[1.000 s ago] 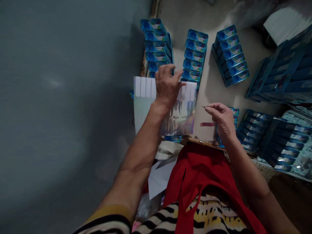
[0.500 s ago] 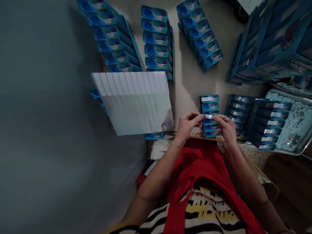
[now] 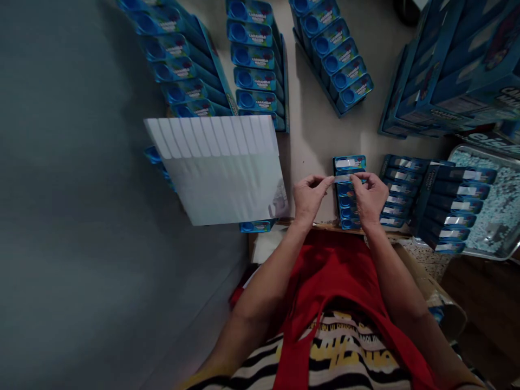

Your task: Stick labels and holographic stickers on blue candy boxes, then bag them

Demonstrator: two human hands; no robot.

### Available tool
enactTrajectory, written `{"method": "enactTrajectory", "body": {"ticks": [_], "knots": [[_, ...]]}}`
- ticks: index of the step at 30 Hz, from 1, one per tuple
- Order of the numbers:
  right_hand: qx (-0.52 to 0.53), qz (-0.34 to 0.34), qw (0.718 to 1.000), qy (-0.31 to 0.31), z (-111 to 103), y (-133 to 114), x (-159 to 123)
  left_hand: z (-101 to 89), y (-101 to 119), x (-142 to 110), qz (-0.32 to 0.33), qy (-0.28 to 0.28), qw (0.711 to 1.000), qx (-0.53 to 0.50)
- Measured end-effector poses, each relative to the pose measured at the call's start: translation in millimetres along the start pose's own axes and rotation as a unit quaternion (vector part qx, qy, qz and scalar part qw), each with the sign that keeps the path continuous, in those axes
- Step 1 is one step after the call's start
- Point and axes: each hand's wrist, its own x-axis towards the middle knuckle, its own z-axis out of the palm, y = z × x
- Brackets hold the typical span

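Between my two hands a small clear-white sticker strip [image 3: 342,179] is stretched level, each end pinched. My left hand [image 3: 309,199] grips its left end with thumb and forefinger; my right hand [image 3: 369,197] grips its right end. The strip lies over the second box in a column of small blue candy boxes [image 3: 348,201]. The farthest box of that column [image 3: 350,162] bears a whitish strip on its end. To the left of my left hand lies a white sheet of label strips [image 3: 227,184], with a row of long rounded strips along its far edge.
Filled blue display trays [image 3: 255,57] stand in rows at the back, with a taller stack [image 3: 450,81] at far right. Right of my hands are more small boxes with strips [image 3: 459,206], beside a metal tray [image 3: 509,246] of pale blue candies. A grey wall [image 3: 73,216] bounds the left.
Both hands have moved away from my body with the strip, from over the third box of the column to the second. The strip is now pulled straight between them.
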Motion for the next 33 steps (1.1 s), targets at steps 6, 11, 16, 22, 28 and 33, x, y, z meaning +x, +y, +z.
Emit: {"method": "enactTrajectory", "body": {"ticks": [6, 11, 16, 22, 28, 33], "knots": [[-0.063, -0.034, 0.997, 0.002, 2, 6, 5, -2.3, -3, 5, -0.011, -0.013, 1.0, -0.001], [-0.158, -0.036, 0.987, 0.006, 2, 10, 14, 3.0, -17, 16, -0.094, -0.057, 0.991, -0.072], [-0.159, -0.004, 0.987, 0.008, -7, 4, 29, 27.6, -37, 29, -0.203, -0.015, 0.959, -0.197], [0.02, 0.008, 0.999, -0.039, -30, -9, 19, 17.7, -33, -3, -0.064, 0.084, 0.989, -0.102], [0.103, 0.022, 0.992, -0.064, -33, -20, -4, -1.4, -1, -52, -0.147, -0.187, 0.959, -0.156], [0.119, 0.028, 0.989, -0.084, -34, -14, -10, 2.6, 1, -55, -0.212, -0.189, 0.941, -0.181]]}}
